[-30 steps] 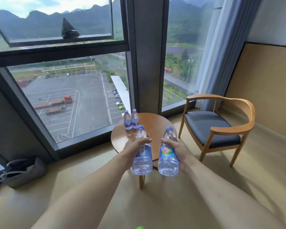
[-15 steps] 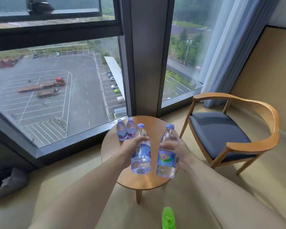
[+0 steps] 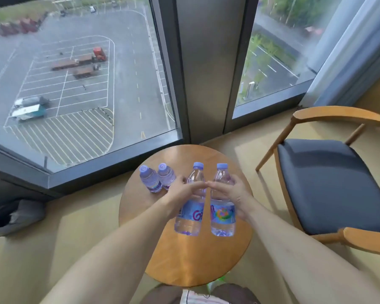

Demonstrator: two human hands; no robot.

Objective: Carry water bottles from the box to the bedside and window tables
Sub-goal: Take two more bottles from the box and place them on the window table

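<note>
Head view, looking down over both forearms at a round wooden desk (image 3: 184,255) that stands by the window (image 3: 79,80). I record my left hand (image 3: 180,191) with its fingers curled round the upper body of a clear water bottle (image 3: 190,212), gripped above its blue label. My right hand (image 3: 233,194) grips a second water bottle (image 3: 222,213) in the same manner, fingers wrapped round it above a label with a multicoloured mark. Both bottles are upright, carry pale blue caps and are held side by side over the middle of the desk, just apart from one another. Their bases appear to be off the wood, though I cannot tell this for certain from this angle. The fingertips of the two hands nearly meet between the bottle necks.

Two further bottles, a far-left bottle (image 3: 150,179) and its neighbour (image 3: 166,176), stand upright on the far left part of the desk, touching or almost touching each other, just beside my left hand.

To the right of the desk is a wooden armchair (image 3: 329,187) with a dark grey seat. A pale curtain (image 3: 355,51) hangs in the upper right corner. A grey bag (image 3: 15,216) lies on the floor at the left, under the window frame.
</note>
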